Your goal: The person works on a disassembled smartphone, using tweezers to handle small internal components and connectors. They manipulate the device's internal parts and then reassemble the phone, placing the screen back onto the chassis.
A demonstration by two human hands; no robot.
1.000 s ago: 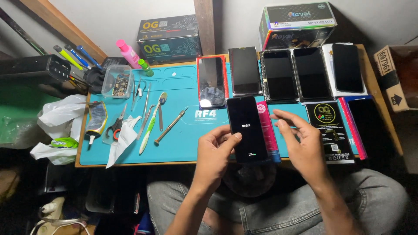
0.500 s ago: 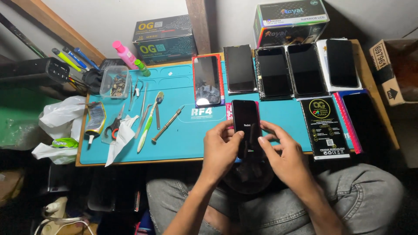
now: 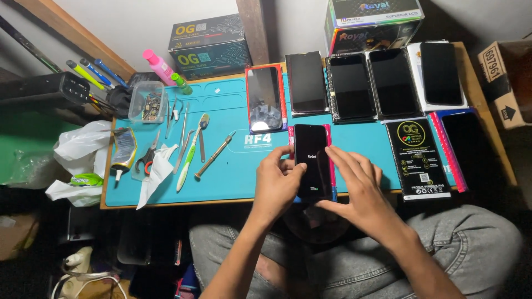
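- The left hand holds a black smartphone by its left long edge: thumb laid across the lower part of the glass, fingers curled behind and along the side, so the grip is closed on the phone.
- The right hand comes in from the phone's right side, its fingers stretched flat and pointing up-left onto the right edge and screen; whether it truly clasps the phone or only rests on it, I cannot tell.
- The smartphone sits between the two hands at the near edge of the desk, over the person's lap. Its long axis runs away from the person, nearly straight up the picture, top end tilted slightly left. The screen is dark save for a small pale logo near the middle.
- The left hand carries the weight and is the nearer one; the right hand's fingertips cross the phone's short axis.
- A pink-edged flat piece shows just behind the phone along its right side.
- The desk is covered by a teal work mat.
- Along the far edge lies a row of dark phone screens, with a red-framed phone to their left.
- To the left of the hands, well apart from them: a screwdriver, a toothbrush, tweezers and scissors.
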